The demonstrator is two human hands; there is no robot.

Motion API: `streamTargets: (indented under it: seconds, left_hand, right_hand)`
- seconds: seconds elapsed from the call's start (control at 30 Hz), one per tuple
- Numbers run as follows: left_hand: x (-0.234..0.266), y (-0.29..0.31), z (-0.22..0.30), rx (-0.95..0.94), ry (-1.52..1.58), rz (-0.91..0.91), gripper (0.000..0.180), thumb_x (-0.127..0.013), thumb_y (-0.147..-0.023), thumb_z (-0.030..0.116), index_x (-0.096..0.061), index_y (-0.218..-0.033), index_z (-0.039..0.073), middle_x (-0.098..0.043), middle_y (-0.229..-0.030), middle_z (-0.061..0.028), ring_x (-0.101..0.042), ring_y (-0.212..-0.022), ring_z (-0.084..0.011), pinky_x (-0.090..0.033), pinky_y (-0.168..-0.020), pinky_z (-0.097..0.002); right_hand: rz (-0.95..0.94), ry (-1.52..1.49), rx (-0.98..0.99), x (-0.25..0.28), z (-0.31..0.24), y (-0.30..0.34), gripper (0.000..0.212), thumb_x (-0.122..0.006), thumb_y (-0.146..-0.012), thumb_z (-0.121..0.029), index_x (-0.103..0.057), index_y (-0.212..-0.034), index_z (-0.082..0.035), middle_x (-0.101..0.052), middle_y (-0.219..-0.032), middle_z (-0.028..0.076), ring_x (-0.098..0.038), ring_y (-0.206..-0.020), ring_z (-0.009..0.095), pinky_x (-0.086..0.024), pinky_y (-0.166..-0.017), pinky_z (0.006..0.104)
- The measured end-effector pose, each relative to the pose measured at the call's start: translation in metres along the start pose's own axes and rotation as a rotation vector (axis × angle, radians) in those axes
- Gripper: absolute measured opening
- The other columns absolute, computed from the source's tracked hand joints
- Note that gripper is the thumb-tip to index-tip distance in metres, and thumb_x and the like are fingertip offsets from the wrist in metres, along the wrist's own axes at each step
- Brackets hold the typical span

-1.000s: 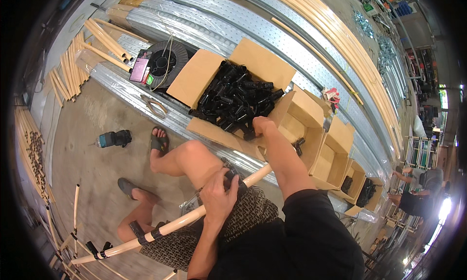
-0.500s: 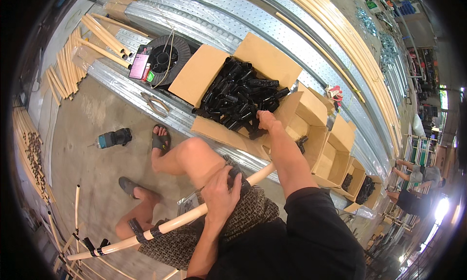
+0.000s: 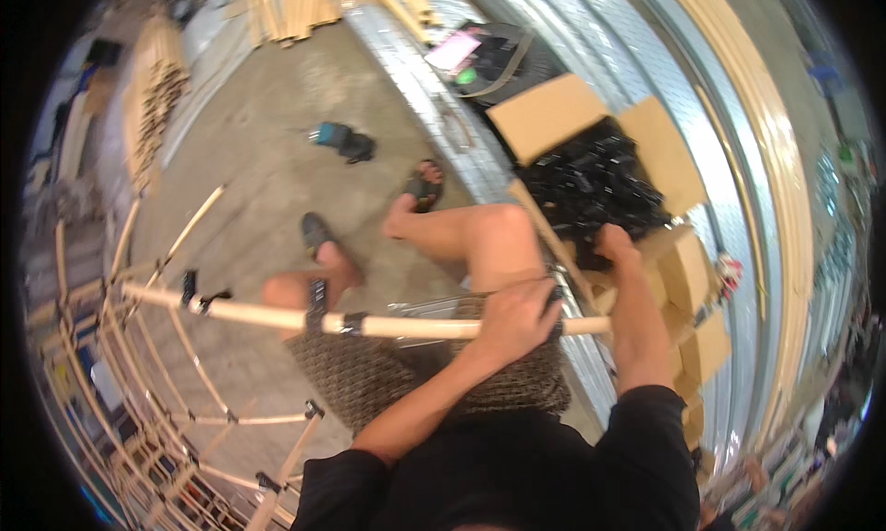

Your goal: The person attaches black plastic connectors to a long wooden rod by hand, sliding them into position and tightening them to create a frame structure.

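A long cream pipe (image 3: 425,327) lies across my lap, with several black pipe joints (image 3: 317,308) fixed along its left part. My left hand (image 3: 520,321) is closed over the pipe near its right end, on a black joint that the fingers partly cover. My right hand (image 3: 616,243) is at the near edge of an open cardboard box (image 3: 546,116) full of loose black pipe joints (image 3: 600,176). Its fingers are closed around a dark joint, slightly blurred. The pipe's right end passes by my right forearm.
Smaller cardboard boxes (image 3: 703,351) stand right of the big one. Metal profiles (image 3: 406,83) and a black reel (image 3: 517,65) lie beyond. A cordless drill (image 3: 343,141) rests on the floor. At left stand a pipe frame (image 3: 175,420) and a bundle of pipes (image 3: 152,97).
The view has swung left, bringing more of the pipe frame in. My left hand stays on the pipe, and my right hand remains at the box's near edge.
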State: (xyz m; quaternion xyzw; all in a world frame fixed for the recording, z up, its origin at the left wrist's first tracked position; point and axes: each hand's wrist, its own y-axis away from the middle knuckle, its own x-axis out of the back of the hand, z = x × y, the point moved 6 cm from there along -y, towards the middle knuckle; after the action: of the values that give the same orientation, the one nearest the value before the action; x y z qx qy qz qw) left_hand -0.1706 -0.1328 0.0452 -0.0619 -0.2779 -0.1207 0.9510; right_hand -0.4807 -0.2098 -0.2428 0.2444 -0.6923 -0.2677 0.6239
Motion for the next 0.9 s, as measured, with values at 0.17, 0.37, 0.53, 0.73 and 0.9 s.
streamTargets:
  seconds: [0.17, 0.37, 0.53, 0.73, 0.9]
  left_hand:
    - [0.004, 0.01, -0.001, 0.095, 0.012, -0.044, 0.031, -0.066, -0.091, 0.025, -0.065, -0.107, -0.001, -0.069, -0.09, -0.0202, -0.068, -0.083, -0.0387, -0.052, -0.073, -0.0468]
    - [0.007, 0.01, 0.0, 0.066, 0.044, 0.024, 0.027, -0.068, -0.09, 0.024, -0.07, -0.103, 0.0, -0.07, -0.092, -0.0174, -0.067, -0.084, -0.0374, -0.051, -0.079, -0.0455]
    - [0.015, 0.004, -0.002, 0.036, -0.032, 0.041, 0.023, -0.069, -0.09, 0.022, -0.071, -0.099, 0.0, -0.07, -0.089, -0.0165, -0.067, -0.079, -0.032, -0.052, -0.075, -0.0413]
    - [0.006, -0.006, 0.011, 0.029, 0.122, 0.013, 0.023, -0.068, -0.091, 0.018, -0.069, -0.098, -0.004, -0.069, -0.092, -0.0191, -0.068, -0.085, -0.0307, -0.053, -0.076, -0.0401]
    - [0.0, -0.002, 0.028, -0.079, 0.284, -0.035, 0.035, -0.068, -0.091, 0.014, -0.062, -0.122, -0.001, -0.069, -0.102, -0.016, -0.068, -0.093, -0.0264, -0.053, -0.083, -0.0368]
  right_hand:
    - [0.172, 0.002, 0.123, 0.054, -0.041, 0.012, 0.02, -0.084, -0.07, -0.018, -0.077, -0.083, -0.004, -0.073, -0.087, 0.019, -0.072, -0.088, 0.035, -0.057, -0.082, 0.0442]
    - [0.435, -0.466, 0.209, 0.147, -0.064, 0.069, 0.019, -0.075, -0.083, -0.021, -0.074, -0.086, -0.002, -0.071, -0.078, 0.019, -0.071, -0.076, 0.032, -0.054, -0.07, 0.042]
    - [0.559, -1.205, 0.326, 0.179, -0.083, 0.158, 0.022, -0.064, -0.099, -0.019, -0.064, -0.107, 0.001, -0.073, -0.091, 0.012, -0.072, -0.08, 0.02, -0.056, -0.068, 0.0327]
    - [0.571, -1.553, 0.311, 0.168, -0.102, 0.282, 0.021, -0.058, -0.103, -0.019, -0.06, -0.107, 0.001, -0.072, -0.096, 0.012, -0.073, -0.088, 0.022, -0.057, -0.075, 0.0322]
    - [0.449, -1.811, 0.32, 0.134, -0.113, 0.299, 0.025, -0.057, -0.103, -0.022, -0.059, -0.11, 0.001, -0.071, -0.099, 0.015, -0.073, -0.085, 0.023, -0.057, -0.077, 0.0337]
